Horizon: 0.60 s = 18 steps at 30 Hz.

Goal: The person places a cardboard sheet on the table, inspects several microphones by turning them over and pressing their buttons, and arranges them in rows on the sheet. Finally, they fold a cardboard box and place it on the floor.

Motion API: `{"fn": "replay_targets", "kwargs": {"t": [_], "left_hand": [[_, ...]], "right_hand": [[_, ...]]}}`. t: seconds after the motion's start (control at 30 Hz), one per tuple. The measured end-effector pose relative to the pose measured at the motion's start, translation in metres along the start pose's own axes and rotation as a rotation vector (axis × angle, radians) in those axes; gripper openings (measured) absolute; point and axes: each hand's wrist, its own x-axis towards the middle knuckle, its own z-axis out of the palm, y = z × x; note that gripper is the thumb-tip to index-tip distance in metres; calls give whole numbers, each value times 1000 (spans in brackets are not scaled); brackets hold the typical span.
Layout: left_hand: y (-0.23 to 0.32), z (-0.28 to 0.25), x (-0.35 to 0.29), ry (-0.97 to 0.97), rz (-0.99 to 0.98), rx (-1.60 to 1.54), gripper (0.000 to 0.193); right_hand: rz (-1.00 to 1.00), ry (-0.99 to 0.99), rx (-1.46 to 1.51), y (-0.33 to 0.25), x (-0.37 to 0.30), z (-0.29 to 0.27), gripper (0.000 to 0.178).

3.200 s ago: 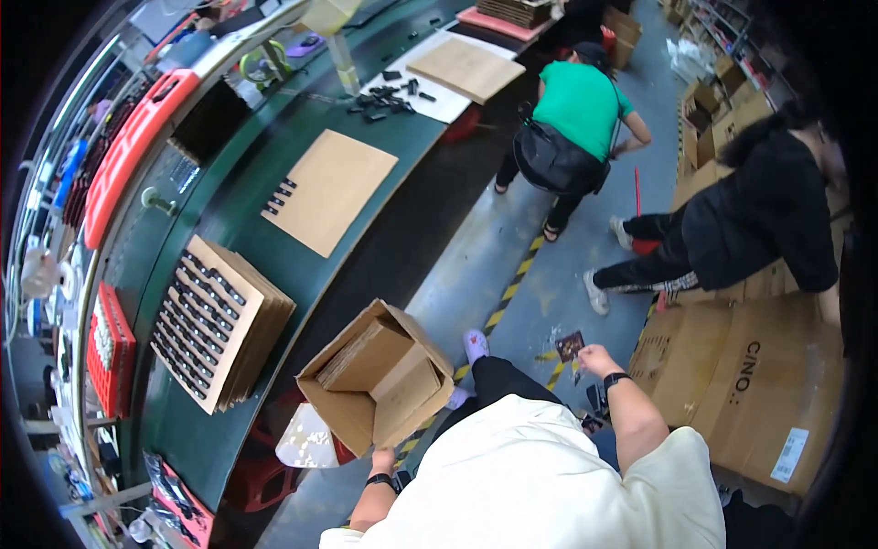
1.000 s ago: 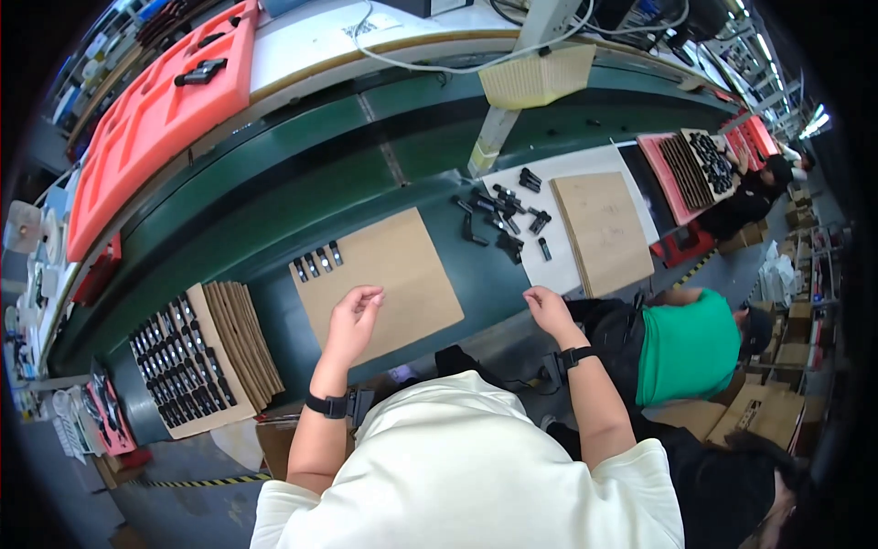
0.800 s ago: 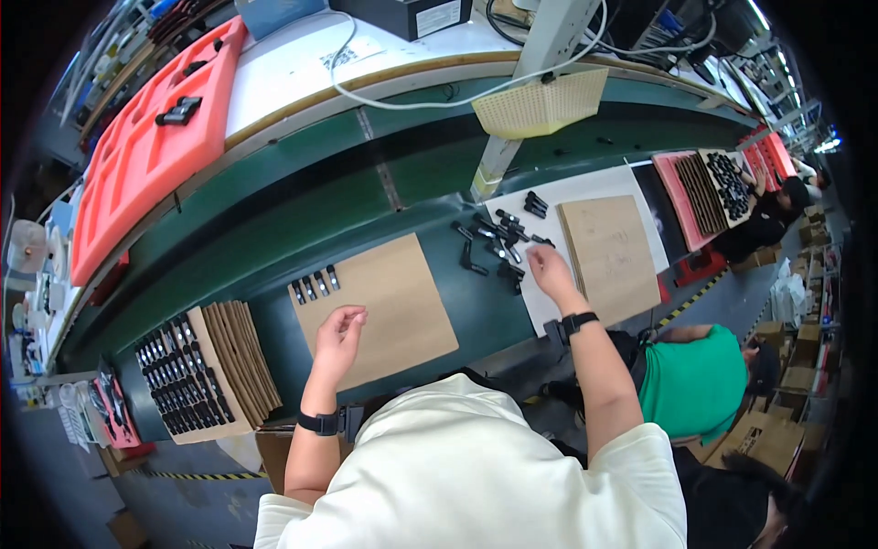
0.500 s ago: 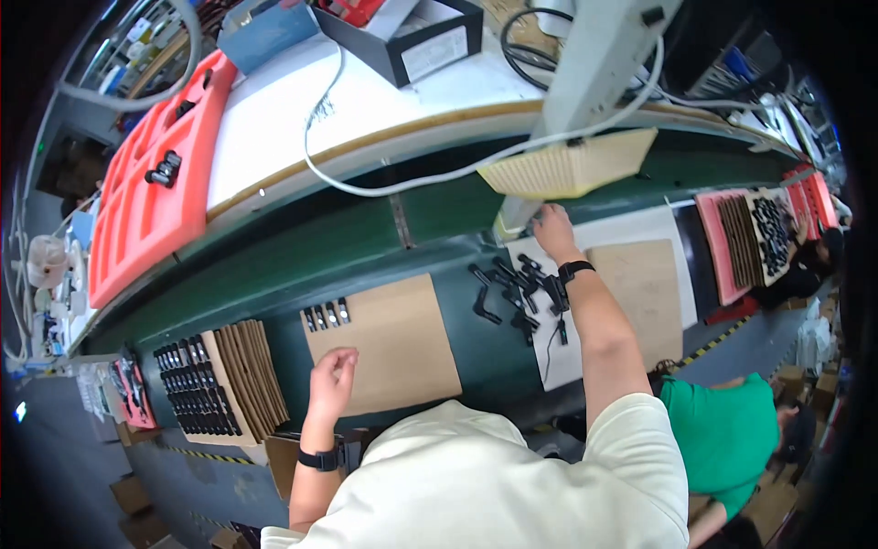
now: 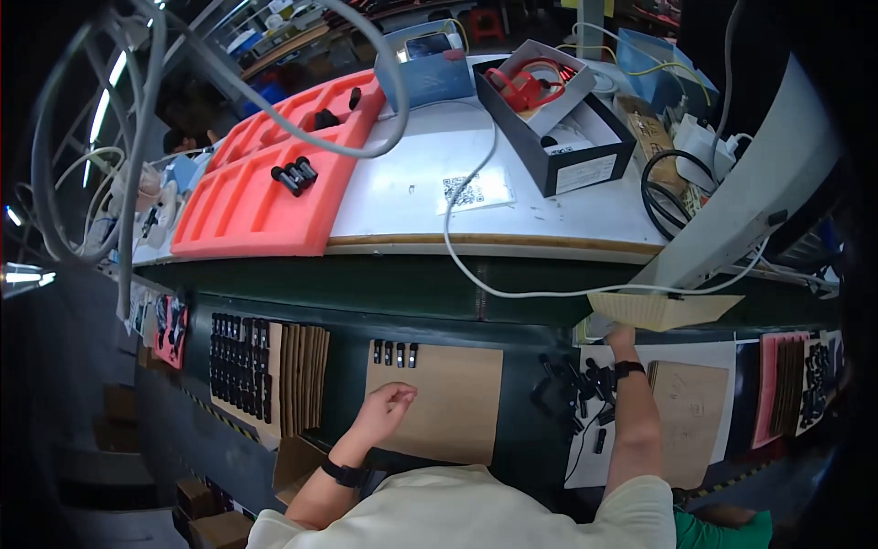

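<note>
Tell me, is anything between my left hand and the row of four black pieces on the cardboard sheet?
Nothing visible stands there: between your left hand and the four black pieces, only the bare cardboard sheet shows. I can't tell the hand's height above it.

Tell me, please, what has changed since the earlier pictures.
The left hand came away from the open brown cardboard box and is over the flat brown cardboard sheet. The right hand reached forward to the yellow perforated sheet, its grip hidden. The four black cylindrical parts stayed lined up.
</note>
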Motion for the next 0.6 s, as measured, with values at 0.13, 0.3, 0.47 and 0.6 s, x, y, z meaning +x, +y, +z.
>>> {"fn": "replay_targets", "kwargs": {"t": [0.13, 0.3, 0.47, 0.6], "left_hand": [[10, 1, 10, -73, 68, -26, 17], [15, -1, 12, -172, 186, -101, 17], [26, -18, -5, -237, 318, -131, 18], [42, -41, -24, -213, 552, -111, 20]], "right_hand": [[224, 211, 431, -59, -53, -36, 27], [315, 329, 900, -159, -160, -67, 18], [350, 24, 1155, -305, -225, -130, 23], [174, -37, 1148, -379, -227, -160, 24]]}}
